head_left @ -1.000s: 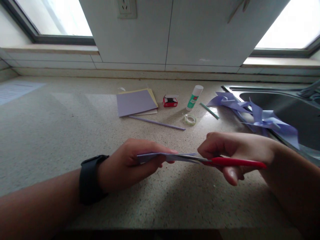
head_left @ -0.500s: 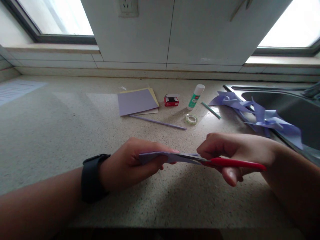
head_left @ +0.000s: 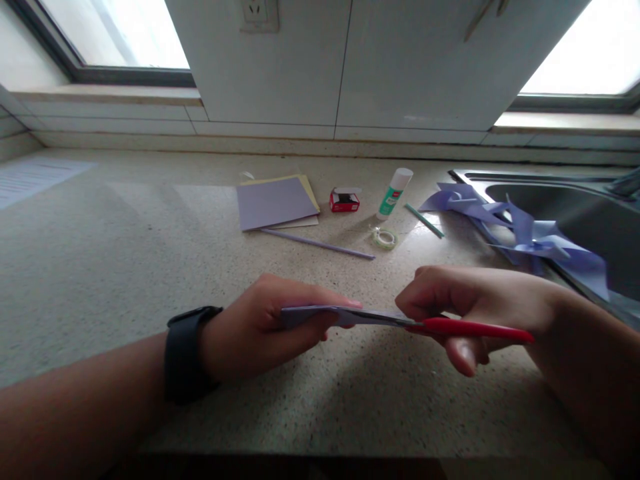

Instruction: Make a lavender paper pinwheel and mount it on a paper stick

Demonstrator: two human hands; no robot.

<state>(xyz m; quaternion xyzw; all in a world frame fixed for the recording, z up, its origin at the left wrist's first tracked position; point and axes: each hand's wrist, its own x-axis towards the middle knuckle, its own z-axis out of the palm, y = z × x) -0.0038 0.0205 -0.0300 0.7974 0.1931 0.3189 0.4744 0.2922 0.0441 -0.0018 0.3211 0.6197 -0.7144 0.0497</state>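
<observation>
Between the thumb and fingers of my left hand [head_left: 270, 327] is a piece of purple paper [head_left: 305, 313], seen nearly edge-on. My right hand [head_left: 460, 300] grips red-handled scissors [head_left: 475, 329]. Their blades point left and lie along the paper, close to my left fingertips. How far the cut runs into the paper cannot be made out. Beyond my hands a thin rolled purple paper stick [head_left: 320, 244] lies on the counter, and a roll of clear tape [head_left: 385, 239] lies near its right end.
On the speckled counter [head_left: 150, 280] are stacked purple and yellow sheets [head_left: 277, 202], a small red box [head_left: 345, 200], an upright glue stick [head_left: 395, 195] and a green stick [head_left: 424, 221]. Folded purple paper pinwheels [head_left: 525, 233] rest by the sink [head_left: 595, 213] at the right. A printed sheet [head_left: 40, 179] lies far left.
The scissor blades have drawn closer together on the purple paper. Both hands stay nearly in place, and the whole view has shifted very slightly.
</observation>
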